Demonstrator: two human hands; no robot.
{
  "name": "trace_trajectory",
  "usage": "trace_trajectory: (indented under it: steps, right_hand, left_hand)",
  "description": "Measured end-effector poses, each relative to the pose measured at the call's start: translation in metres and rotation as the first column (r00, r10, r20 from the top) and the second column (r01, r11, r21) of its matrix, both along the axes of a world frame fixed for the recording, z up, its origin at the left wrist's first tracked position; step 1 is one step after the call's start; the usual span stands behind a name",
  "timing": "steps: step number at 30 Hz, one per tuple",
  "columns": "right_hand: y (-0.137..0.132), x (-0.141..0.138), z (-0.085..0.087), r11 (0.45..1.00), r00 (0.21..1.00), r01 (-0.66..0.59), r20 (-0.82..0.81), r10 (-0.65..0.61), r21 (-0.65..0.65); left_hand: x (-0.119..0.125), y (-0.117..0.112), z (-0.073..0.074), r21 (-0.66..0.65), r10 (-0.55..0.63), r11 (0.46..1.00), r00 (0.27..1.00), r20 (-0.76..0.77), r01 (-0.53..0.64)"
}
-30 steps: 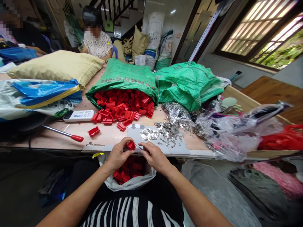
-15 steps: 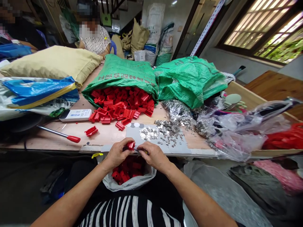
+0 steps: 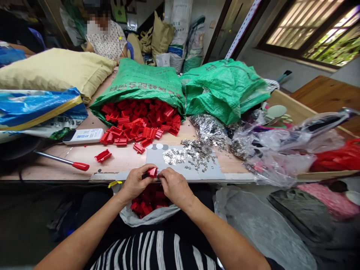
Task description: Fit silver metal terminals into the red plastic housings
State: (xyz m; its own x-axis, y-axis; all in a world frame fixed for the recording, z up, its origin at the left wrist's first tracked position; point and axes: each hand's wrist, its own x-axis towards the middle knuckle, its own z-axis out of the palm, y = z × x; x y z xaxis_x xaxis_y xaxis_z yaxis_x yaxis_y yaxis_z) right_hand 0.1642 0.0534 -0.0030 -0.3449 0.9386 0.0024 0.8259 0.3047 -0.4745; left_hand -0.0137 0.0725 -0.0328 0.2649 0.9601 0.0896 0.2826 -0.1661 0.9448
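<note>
CHANGE: right hand [image 3: 174, 185] moved in, gap to red part [image 3: 152, 172] closed | GRIP: left hand [image 3: 136, 182] pinching part, right fingertips pinching its other end | POSITION: at table [image 3: 123, 159] edge, above bag [image 3: 157, 218] of like parts | EFFECT: part now braced two-handed

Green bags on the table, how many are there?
2. One green bag lies open in the middle, red plastic pieces spilling from it. The other green bag sits crumpled to its right. More may hide behind.

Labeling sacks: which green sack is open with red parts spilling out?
The left green sack, red parts spilling from its mouth onto the table; the right green sack shows none.
</note>
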Motion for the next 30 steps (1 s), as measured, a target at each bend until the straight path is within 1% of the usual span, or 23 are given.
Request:
trace_trajectory:
  steps: [4, 7, 9, 11, 13, 15, 16, 18, 20, 23, 27, 30]
  right_hand:
    - [-0.001, 0.009, -0.002, 0.998, 0.991, -0.058, -0.125, 0.056, -0.013]
    - [-0.004, 0.017, -0.004, 0.996, 0.965, -0.092, -0.245, 0.095, 0.022]
    - [-0.008, 0.021, -0.004, 0.993, 0.943, -0.113, -0.31, 0.118, 0.036]
    - [-0.011, 0.024, -0.002, 0.989, 0.92, -0.145, -0.369, 0.133, -0.004]
    - [-0.014, 0.024, 0.002, 0.979, 0.892, -0.191, -0.429, 0.141, -0.076]
    - [-0.016, 0.022, 0.008, 0.963, 0.864, -0.238, -0.481, 0.15, -0.128]
    - [-0.017, 0.02, 0.01, 0.958, 0.855, -0.253, -0.496, 0.154, -0.138]
    - [-0.019, 0.017, 0.015, 0.952, 0.849, -0.271, -0.501, 0.167, -0.142]
    - [-0.02, 0.014, 0.018, 0.952, 0.849, -0.276, -0.498, 0.177, -0.133]
    - [-0.021, 0.012, 0.022, 0.956, 0.843, -0.272, -0.505, 0.183, -0.107]
    - [-0.021, 0.01, 0.025, 0.964, 0.848, -0.26, -0.493, 0.196, -0.064]
    - [-0.022, 0.008, 0.028, 0.97, 0.859, -0.24, -0.475, 0.191, -0.044]
  left_hand:
    - [0.0, -0.004, 0.001, 0.023, 0.027, 0.999, 1.0, 0.001, -0.027]
    - [-0.001, -0.011, 0.004, 0.034, 0.026, 0.999, 1.0, 0.012, -0.026]
    - [0.0, -0.016, 0.008, 0.007, 0.05, 0.999, 0.995, 0.085, -0.051]
    - [0.003, -0.022, 0.013, -0.091, 0.103, 0.992, 0.966, 0.236, -0.084]
    - [0.006, -0.027, 0.019, -0.257, 0.173, 0.964, 0.888, 0.426, -0.064]
    - [0.009, -0.032, 0.025, -0.411, 0.233, 0.911, 0.77, 0.594, 0.042]
    - [0.01, -0.035, 0.027, -0.462, 0.26, 0.88, 0.706, 0.659, 0.107]
    - [0.011, -0.038, 0.03, -0.525, 0.317, 0.822, 0.586, 0.746, 0.223]
    - [0.012, -0.041, 0.031, -0.567, 0.384, 0.773, 0.501, 0.776, 0.285]
    - [0.014, -0.045, 0.033, -0.624, 0.482, 0.719, 0.428, 0.765, 0.306]
    - [0.017, -0.049, 0.04, -0.684, 0.573, 0.66, 0.38, 0.726, 0.313]
    - [0.019, -0.051, 0.046, -0.713, 0.623, 0.629, 0.347, 0.701, 0.31]
